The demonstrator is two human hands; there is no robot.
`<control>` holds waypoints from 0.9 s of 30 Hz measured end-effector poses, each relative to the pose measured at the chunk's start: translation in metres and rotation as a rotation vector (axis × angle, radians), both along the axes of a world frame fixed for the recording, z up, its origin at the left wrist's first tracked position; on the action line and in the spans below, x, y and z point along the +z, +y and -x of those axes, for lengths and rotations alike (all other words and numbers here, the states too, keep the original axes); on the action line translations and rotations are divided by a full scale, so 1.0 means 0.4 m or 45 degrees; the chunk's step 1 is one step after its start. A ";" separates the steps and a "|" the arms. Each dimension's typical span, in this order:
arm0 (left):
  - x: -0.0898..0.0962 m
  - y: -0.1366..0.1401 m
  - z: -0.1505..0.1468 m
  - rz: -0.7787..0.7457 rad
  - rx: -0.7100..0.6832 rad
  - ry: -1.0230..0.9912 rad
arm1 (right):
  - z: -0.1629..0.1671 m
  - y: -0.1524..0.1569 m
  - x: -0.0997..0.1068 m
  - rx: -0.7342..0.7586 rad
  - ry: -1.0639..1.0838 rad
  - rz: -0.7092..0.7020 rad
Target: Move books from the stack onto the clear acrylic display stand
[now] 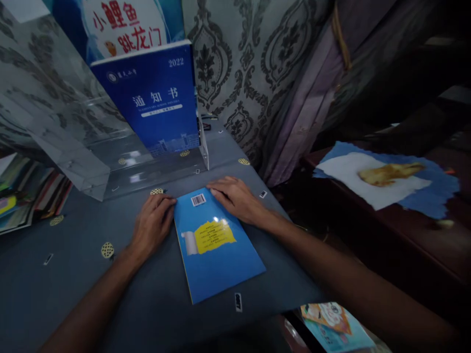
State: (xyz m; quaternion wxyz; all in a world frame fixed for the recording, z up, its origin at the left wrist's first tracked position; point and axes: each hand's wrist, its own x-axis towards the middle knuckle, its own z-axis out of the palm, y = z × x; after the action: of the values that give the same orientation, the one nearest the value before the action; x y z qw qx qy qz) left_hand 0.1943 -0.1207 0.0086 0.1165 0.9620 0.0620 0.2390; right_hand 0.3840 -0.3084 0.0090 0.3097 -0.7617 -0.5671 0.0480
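Observation:
A thin blue book [221, 264] lies flat on the grey tablecloth, back cover up and upside down to me, its barcode at the far edge and a yellow panel in the middle. At its far left corner, my left hand [154, 218] is closed with fingertips on the edge. Across from it, my right hand [235, 198] grips the far right corner, fingers over the top edge and thumb near the cover. Behind both hands, a dark blue booklet [158, 103] marked 2022 stands in a clear acrylic rack [88, 171], with a picture book [125, 24] rising behind it.
Stacked books [33, 191] sit at the table's left. Patterned curtain [243, 63] hangs behind the table. At right, a dark red surface [437, 245] holds a blue cloth [430, 191] with white paper and a brownish item. Below the front edge is a colourful book [342, 328].

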 end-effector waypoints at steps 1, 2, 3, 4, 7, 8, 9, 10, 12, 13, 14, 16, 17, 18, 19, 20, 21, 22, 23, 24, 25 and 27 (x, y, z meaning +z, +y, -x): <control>0.004 -0.006 0.000 -0.011 -0.011 0.009 | -0.005 0.000 -0.004 0.009 0.025 -0.016; 0.009 -0.015 0.000 -0.017 -0.035 0.017 | -0.008 0.000 -0.006 0.007 0.040 -0.027; 0.014 -0.028 -0.001 -0.018 -0.070 0.027 | -0.009 0.000 -0.008 -0.002 0.048 -0.036; 0.018 -0.045 -0.002 -0.015 -0.115 0.044 | -0.009 -0.001 -0.008 -0.011 0.053 -0.043; 0.031 -0.112 -0.009 -0.041 -0.309 0.152 | -0.007 -0.002 -0.005 -0.010 0.071 -0.066; 0.035 -0.136 -0.013 -0.068 -0.374 0.205 | -0.006 -0.002 -0.004 -0.004 0.075 -0.069; 0.038 -0.159 -0.018 -0.098 -0.433 0.261 | -0.006 -0.002 -0.003 -0.005 0.075 -0.068; 0.040 -0.178 -0.024 -0.125 -0.482 0.314 | -0.005 -0.002 -0.002 -0.010 0.072 -0.061; 0.042 -0.206 -0.036 -0.158 -0.542 0.408 | -0.006 -0.002 -0.002 -0.027 0.055 -0.038; 0.042 -0.214 -0.042 -0.163 -0.557 0.443 | -0.006 -0.002 -0.002 -0.031 0.046 -0.029; 0.042 -0.218 -0.048 -0.165 -0.564 0.468 | -0.007 -0.002 -0.002 -0.030 0.038 -0.023; 0.042 -0.219 -0.055 -0.166 -0.550 0.495 | -0.008 -0.002 -0.002 -0.022 0.030 -0.019; 0.042 -0.218 -0.056 -0.167 -0.539 0.501 | -0.008 -0.003 -0.002 -0.019 0.029 -0.018; 0.044 -0.219 -0.056 -0.168 -0.534 0.504 | -0.009 -0.003 -0.003 -0.019 0.030 -0.014; 0.046 -0.223 -0.054 -0.169 -0.543 0.508 | -0.009 -0.004 -0.003 -0.022 0.030 -0.009; 0.049 -0.228 -0.050 -0.171 -0.571 0.512 | -0.008 -0.004 -0.002 -0.028 0.030 -0.004; 0.052 -0.237 -0.044 -0.172 -0.616 0.516 | -0.008 -0.005 -0.002 -0.033 0.029 0.002; 0.054 -0.247 -0.038 -0.173 -0.673 0.519 | -0.007 -0.006 -0.001 -0.041 0.028 0.005; 0.056 -0.258 -0.031 -0.174 -0.728 0.519 | -0.006 -0.007 0.001 -0.047 0.028 0.006; 0.056 -0.270 -0.025 -0.176 -0.772 0.513 | -0.005 -0.008 0.003 -0.048 0.028 0.006; 0.056 -0.280 -0.019 -0.180 -0.801 0.501 | -0.004 -0.009 0.004 -0.045 0.029 0.004; 0.052 -0.295 -0.011 -0.184 -0.811 0.478 | -0.003 -0.009 0.006 -0.039 0.035 0.007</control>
State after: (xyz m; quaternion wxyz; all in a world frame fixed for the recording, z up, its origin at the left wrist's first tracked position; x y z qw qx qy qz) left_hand 0.1989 -0.2387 0.0293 0.1033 0.9659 -0.2370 0.0142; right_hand 0.3852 -0.3120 0.0114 0.3162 -0.7703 -0.5511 0.0553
